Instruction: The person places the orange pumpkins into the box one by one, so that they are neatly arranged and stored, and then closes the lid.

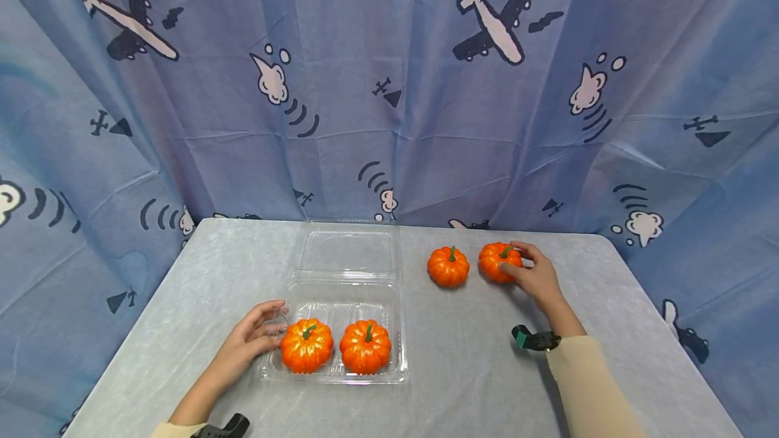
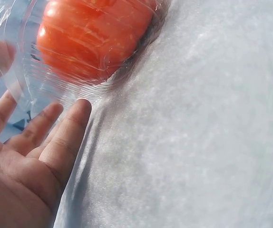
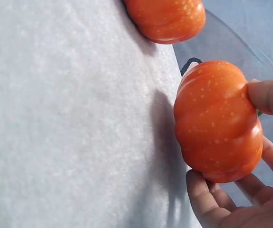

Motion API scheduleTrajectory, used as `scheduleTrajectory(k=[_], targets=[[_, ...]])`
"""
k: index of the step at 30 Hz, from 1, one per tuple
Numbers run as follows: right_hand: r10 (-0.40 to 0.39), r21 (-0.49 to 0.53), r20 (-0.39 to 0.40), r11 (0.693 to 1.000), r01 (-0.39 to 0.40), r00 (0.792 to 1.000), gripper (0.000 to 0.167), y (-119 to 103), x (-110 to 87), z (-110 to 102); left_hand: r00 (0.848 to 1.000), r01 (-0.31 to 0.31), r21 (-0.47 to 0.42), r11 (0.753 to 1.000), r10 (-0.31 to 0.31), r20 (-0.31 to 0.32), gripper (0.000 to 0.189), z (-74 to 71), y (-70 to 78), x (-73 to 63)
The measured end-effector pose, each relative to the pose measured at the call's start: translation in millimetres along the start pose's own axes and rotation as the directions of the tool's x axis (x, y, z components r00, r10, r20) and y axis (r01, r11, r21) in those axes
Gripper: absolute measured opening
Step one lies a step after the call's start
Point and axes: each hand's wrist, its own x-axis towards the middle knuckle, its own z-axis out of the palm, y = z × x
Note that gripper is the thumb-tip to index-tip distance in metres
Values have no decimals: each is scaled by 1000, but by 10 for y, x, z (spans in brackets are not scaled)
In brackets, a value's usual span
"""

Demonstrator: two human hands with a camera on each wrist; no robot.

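My right hand (image 1: pixel 538 279) grips a small orange toy pumpkin (image 1: pixel 499 262) with a green stem, thumb on one side and fingers on the other. In the right wrist view this held pumpkin (image 3: pixel 217 123) shows a gap from its shadow, slightly off the table. A second pumpkin (image 1: pixel 448 268) sits just left of it. My left hand (image 1: pixel 245 340) rests its loosely extended fingers against the left side of a clear plastic clamshell box (image 1: pixel 398 330). Inside the box's near half sit a left pumpkin (image 1: pixel 307 346) and a right pumpkin (image 1: pixel 366 347).
The box's transparent lid (image 1: pixel 348 254) lies folded back, away from me. A grey-white cloth covers the table (image 1: pixel 462 370). Behind the table's far edge hangs a blue curtain (image 1: pixel 341 120) printed with airplanes. A wrist strap (image 1: pixel 535 338) is on my right arm.
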Motion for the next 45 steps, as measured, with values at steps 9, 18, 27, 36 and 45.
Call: scheduleTrajectory(k=[9,18,27,36,45], targets=[[-54,3,-22,999,54,998,62,-83,-72,-82,1000,-7,0,1000,7,5,58,0,-4,3],[-100,-2,-35,995,100,994,61,-228,-125,-161,1000,5,3,1000,-5,1,58,-4,-17,0],[-146,-19,-33,989,145,989,61,-357,-134,-224,1000,11,-5,1000,-11,6,58,-8,-9,1],[-182,-26,-26,983,182,983,61,-477,-158,-207,1000,5,-8,1000,-5,6,58,-6,-16,2],[-227,-9,-13,974,227,974,60,-636,-231,-164,1000,-24,-2,1000,24,7,57,-4,-36,-6]])
